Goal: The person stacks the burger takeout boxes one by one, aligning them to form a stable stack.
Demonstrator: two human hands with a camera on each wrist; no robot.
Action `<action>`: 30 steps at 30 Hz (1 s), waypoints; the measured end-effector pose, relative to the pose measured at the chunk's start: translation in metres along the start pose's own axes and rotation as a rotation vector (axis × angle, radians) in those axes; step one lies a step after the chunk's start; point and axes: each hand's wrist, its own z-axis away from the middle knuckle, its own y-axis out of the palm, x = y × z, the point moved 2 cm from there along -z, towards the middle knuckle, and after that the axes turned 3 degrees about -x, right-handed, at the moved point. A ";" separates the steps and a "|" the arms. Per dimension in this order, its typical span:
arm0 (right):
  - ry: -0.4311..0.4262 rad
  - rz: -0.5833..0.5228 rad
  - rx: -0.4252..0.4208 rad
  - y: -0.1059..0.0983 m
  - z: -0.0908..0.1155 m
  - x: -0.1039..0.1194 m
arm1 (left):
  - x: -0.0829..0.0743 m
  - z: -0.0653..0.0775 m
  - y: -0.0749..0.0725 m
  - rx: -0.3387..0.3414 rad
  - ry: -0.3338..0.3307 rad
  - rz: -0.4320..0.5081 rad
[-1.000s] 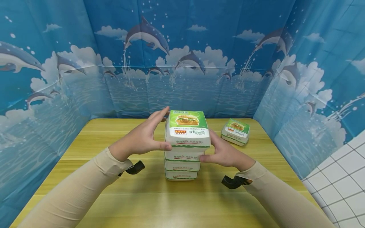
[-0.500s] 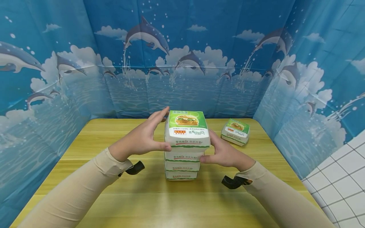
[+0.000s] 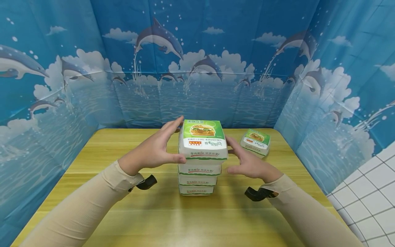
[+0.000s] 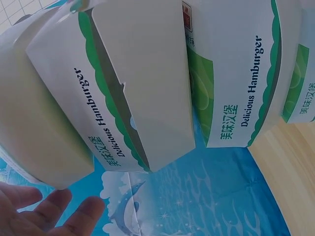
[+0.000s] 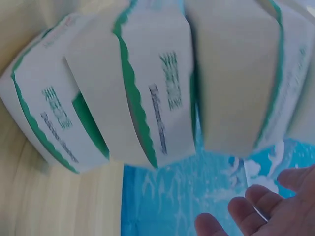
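A stack of several white and green hamburger boxes [image 3: 200,169] stands upright on the table, the boxes slightly offset from one another. A burger picture shows on the top box [image 3: 202,139]. At its left side is my left hand [image 3: 152,151], fingers extended and the thumb by the front left corner; whether it touches is hard to tell. My right hand [image 3: 248,161] is just right of the stack, fingers spread and thumb apart from the boxes. Both wrist views show the box sides, with left fingers [image 4: 59,209] and right fingers [image 5: 253,206] extended and holding nothing.
One more hamburger box [image 3: 255,142] sits on the wooden table [image 3: 123,212] at the back right, behind my right hand. A blue dolphin-print curtain [image 3: 197,92] surrounds the back and sides. White tiles [image 3: 370,192] show at the far right.
My right hand has drawn away from the stack to the right, its thumb leaving the second box's side. The left hand and the stack are almost where they were.
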 end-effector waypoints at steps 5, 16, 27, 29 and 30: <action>0.062 -0.032 -0.085 -0.018 0.006 -0.010 | 0.000 0.000 0.000 -0.005 0.004 0.004; 0.456 0.383 -0.398 -0.092 0.017 -0.066 | 0.000 -0.001 0.000 -0.015 0.009 -0.012; 0.704 0.486 -0.244 -0.130 0.047 -0.140 | 0.001 -0.002 0.000 -0.013 0.018 0.008; 0.722 0.490 -0.208 -0.130 0.049 -0.146 | 0.001 -0.002 -0.001 -0.014 0.017 0.008; 0.731 0.492 -0.189 -0.129 0.050 -0.149 | 0.001 -0.002 -0.001 -0.014 0.015 0.007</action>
